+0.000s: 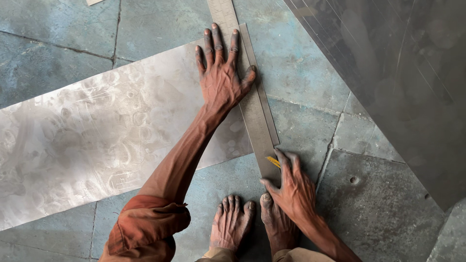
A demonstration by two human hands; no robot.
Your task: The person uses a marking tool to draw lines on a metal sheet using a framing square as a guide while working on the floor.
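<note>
On metal sheet point(97, 140): left hand point(221, 77) flat, pressing ruler point(252, 102); right hand point(293, 189) pinching yellow marker point(273, 161).

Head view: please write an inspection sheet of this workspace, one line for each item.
Surface: grey-blue stone slab floor, worn, with joints.
Job's things: flat grey sheet of metal on the floor; long steel ruler lies along its right edge.
Clutter: small yellow marking tool at the right hand; dark glossy sheet at upper right.
Hands: left hand spread flat, pressing ruler and sheet; right hand at the ruler's near end.
Cables: nothing seen.
Surroundings: two bare feet on the floor.
</note>
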